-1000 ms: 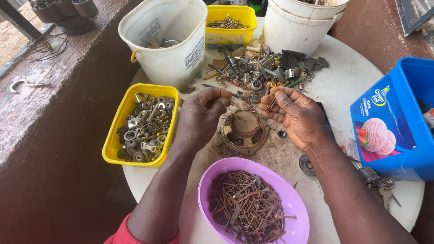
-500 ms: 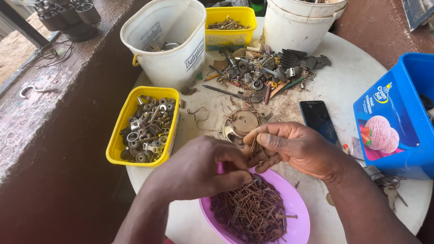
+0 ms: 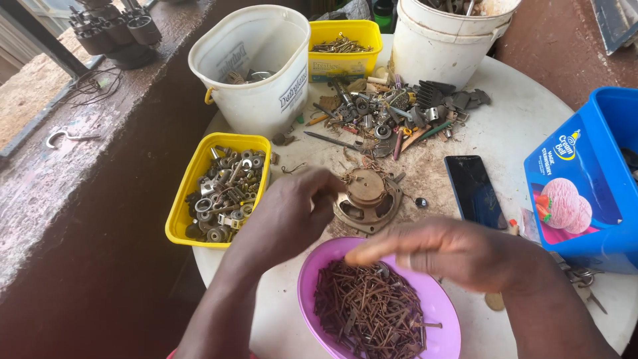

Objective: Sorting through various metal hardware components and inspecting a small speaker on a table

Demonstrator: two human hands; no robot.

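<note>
My left hand [image 3: 292, 216] is on the white round worktop [image 3: 531, 126], fingers curled together at the near-left rim of a rusty round speaker frame [image 3: 367, 199]; I cannot tell whether anything is pinched between the fingertips. My right hand [image 3: 452, 249] hovers palm down with fingers extended and held together, blurred, directly over the far rim of the purple bowl [image 3: 442, 319]; I cannot tell whether it holds anything.

The purple bowl sits under and just nearer to me than the right hand and is filled with rusty nails [image 3: 369, 309]. The speaker frame lies just beyond the right hand and just right of the left hand.

To the left of the left hand: a yellow tub [image 3: 183, 199] holding washers and nuts. Beyond the left hand: a white bucket [image 3: 256, 73]. Beyond the speaker frame: a heap of mixed metal scrap [image 3: 392, 113]. To the right of the speaker frame and beyond the right hand: a black phone [image 3: 474, 191], lying flat. Further right: a blue tub [image 3: 585, 186].
</note>
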